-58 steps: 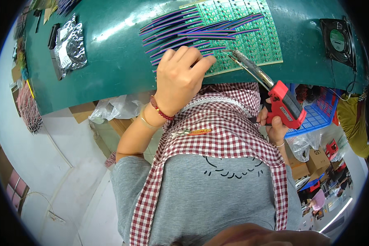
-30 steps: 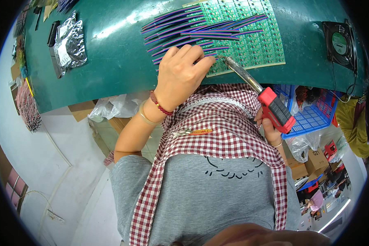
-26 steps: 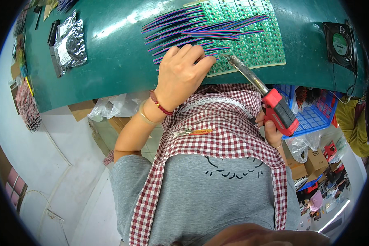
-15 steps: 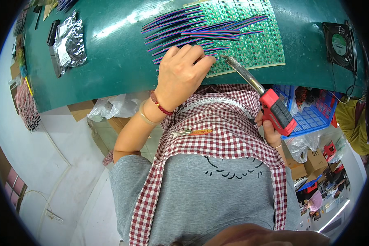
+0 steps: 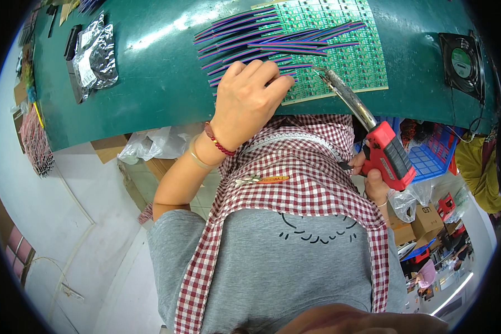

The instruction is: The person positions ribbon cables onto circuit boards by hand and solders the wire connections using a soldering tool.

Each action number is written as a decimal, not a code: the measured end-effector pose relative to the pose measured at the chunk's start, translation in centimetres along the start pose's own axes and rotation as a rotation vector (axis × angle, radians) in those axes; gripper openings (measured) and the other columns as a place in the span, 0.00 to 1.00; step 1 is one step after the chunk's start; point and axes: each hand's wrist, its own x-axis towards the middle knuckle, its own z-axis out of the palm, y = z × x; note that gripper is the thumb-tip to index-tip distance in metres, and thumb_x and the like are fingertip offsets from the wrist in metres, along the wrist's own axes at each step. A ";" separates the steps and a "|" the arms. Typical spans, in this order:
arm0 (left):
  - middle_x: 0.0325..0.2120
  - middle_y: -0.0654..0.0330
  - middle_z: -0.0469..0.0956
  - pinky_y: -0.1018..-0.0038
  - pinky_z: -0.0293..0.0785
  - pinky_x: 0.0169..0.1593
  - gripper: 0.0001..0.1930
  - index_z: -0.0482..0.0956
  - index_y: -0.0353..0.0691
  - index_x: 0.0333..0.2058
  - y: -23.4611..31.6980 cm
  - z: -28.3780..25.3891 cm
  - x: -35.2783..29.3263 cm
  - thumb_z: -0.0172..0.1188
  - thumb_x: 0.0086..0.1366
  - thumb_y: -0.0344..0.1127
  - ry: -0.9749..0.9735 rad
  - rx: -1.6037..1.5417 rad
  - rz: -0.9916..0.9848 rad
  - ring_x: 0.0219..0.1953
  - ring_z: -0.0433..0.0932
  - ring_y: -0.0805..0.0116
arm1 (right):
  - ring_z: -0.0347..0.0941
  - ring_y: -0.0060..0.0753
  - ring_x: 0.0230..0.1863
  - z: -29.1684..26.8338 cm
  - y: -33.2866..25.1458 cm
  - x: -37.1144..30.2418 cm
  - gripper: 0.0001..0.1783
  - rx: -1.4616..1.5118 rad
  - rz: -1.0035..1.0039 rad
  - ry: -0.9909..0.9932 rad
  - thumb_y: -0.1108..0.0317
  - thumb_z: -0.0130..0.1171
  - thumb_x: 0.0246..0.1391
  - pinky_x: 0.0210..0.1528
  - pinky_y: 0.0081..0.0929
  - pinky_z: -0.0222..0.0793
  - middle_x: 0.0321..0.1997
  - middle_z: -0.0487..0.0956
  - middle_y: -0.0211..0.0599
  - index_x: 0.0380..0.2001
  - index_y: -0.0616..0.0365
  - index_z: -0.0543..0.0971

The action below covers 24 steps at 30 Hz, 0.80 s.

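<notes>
Nearby, dark bundles (image 5: 411, 129) in blue crate (image 5: 430, 160), soldering gun (image 5: 385, 146) in right hand (image 5: 376, 186)

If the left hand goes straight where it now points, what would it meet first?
Probably the thin, dark, pink-striped wires just beyond the left hand, lying partly across the green circuit-board sheet; height is unclear.

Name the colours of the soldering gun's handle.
Red and black: the handle, best seen in the head view.
</notes>
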 end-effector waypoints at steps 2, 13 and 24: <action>0.22 0.68 0.70 0.71 0.61 0.30 0.06 0.81 0.48 0.29 0.0 0.0 0.0 0.68 0.52 0.31 -0.005 0.005 0.001 0.26 0.71 0.71 | 0.69 0.29 0.23 0.0 -0.3 0.0 0.49 0.017 0.006 0.018 0.35 0.60 0.51 0.30 0.28 0.69 0.25 0.74 0.39 0.58 0.71 0.65; 0.22 0.68 0.71 0.71 0.63 0.31 0.06 0.81 0.47 0.29 0.0 -0.4 0.1 0.67 0.51 0.30 -0.038 -0.039 -0.038 0.27 0.73 0.69 | 0.74 0.25 0.23 0.4 0.0 0.3 0.22 -0.156 -0.091 -0.004 0.50 0.60 0.56 0.28 0.23 0.70 0.22 0.77 0.32 0.31 0.63 0.79; 0.23 0.68 0.73 0.71 0.63 0.31 0.06 0.82 0.48 0.29 0.0 -0.4 0.3 0.68 0.51 0.31 -0.031 -0.054 -0.040 0.28 0.73 0.69 | 0.76 0.29 0.23 -0.3 0.9 0.3 0.14 -0.340 -0.154 -0.005 0.56 0.61 0.52 0.30 0.27 0.72 0.22 0.79 0.30 0.29 0.58 0.81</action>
